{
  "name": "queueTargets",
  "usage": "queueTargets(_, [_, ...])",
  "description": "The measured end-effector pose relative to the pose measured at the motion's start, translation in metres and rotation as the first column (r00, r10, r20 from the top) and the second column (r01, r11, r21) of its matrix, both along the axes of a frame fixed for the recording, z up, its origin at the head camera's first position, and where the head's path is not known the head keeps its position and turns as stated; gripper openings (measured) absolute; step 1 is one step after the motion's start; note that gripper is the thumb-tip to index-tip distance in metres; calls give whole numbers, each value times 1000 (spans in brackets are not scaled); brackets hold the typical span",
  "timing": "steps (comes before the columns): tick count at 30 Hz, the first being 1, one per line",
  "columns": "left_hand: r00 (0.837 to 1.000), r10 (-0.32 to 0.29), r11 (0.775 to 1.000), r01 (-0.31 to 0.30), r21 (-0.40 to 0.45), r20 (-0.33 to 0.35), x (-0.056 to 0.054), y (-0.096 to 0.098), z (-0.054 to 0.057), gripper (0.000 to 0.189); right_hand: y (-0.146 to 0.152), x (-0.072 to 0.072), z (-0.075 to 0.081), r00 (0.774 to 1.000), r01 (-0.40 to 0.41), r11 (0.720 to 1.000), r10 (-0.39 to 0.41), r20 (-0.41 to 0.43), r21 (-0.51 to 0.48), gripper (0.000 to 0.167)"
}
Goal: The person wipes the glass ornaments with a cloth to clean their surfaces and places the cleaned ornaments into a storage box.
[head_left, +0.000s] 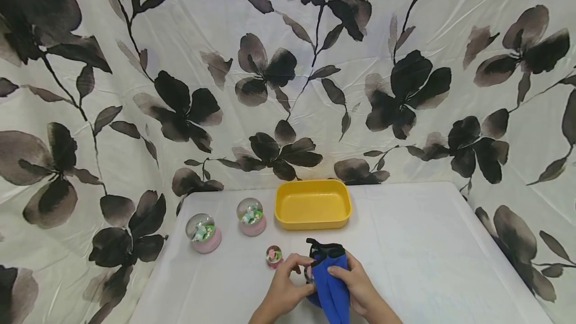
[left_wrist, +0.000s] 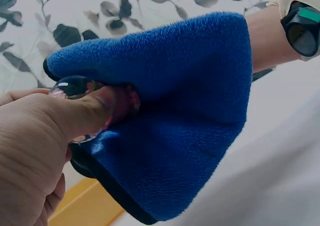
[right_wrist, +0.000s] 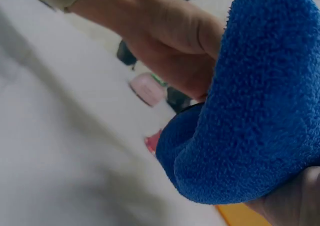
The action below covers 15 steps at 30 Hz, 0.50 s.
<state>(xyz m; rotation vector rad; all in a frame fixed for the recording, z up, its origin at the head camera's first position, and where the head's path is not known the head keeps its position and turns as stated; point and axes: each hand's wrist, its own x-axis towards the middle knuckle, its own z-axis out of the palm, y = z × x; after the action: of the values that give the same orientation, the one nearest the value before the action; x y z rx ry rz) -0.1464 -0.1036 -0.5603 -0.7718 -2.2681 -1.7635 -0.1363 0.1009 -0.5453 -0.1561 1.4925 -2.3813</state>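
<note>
My left hand (head_left: 283, 286) pinches a small snow globe (left_wrist: 77, 88), its thumb lying across the glass in the left wrist view. The globe's pink base (left_wrist: 125, 103) sits against the folds of a blue fleecy cloth (left_wrist: 185, 80) with black edging. My right hand (head_left: 360, 289) grips this cloth from the other side, thumb on top, and the cloth hangs down toward me. In the right wrist view, the cloth (right_wrist: 265, 95) hides most of the right hand's fingers and the globe. Just left of my hands stands another small snow globe (head_left: 273, 256).
Two larger snow globes with pink bases stand on the left, one (head_left: 203, 234) nearer the table's left edge and one (head_left: 251, 217) farther back. A yellow tray (head_left: 312, 225) lies at the back middle of the white table (head_left: 427, 254). A floral curtain (head_left: 315, 89) hangs behind.
</note>
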Motion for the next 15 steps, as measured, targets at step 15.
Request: queueTargets(15, [965,-9,946,-78,315,264,9,12,-11,39,-4,3,-7,925,151,964,-60,-375,218,56])
